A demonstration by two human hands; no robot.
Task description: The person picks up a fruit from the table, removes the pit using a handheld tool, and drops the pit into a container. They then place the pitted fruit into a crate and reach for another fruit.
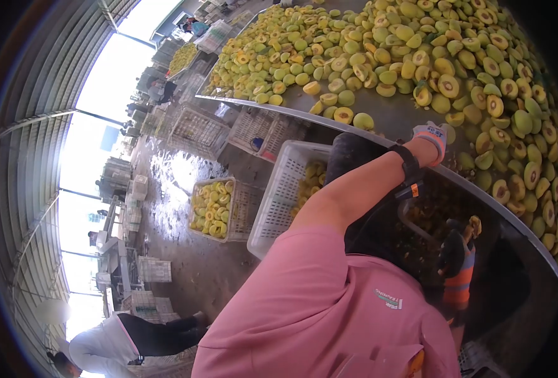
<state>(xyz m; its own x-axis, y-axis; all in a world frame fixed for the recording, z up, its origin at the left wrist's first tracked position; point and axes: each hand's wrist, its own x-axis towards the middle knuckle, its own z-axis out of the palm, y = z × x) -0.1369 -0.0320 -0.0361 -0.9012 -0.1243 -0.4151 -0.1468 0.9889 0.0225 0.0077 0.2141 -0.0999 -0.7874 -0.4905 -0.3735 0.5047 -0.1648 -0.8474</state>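
Observation:
My left hand (431, 141), in a grey and orange glove with a dark watch at the wrist, reaches over the metal table's near edge. Its fingers are closed around a greenish peach half (449, 133) at their tips. Lower and closer to my body is my right hand (460, 261), in a black and orange glove. The fingers there are bent around a small yellow-brown piece (475, 225) whose kind I cannot make out. Halved yellow-green peaches (449, 85), many with the stone showing, lie heaped on the table.
The table's metal rim (499, 211) runs between my body and the fruit. A white crate (272, 201) with peach halves stands by my left side, another filled crate (212, 208) beyond it. Wet floor (178, 173) and stacked crates lie further left. A person (112, 343) bends over at lower left.

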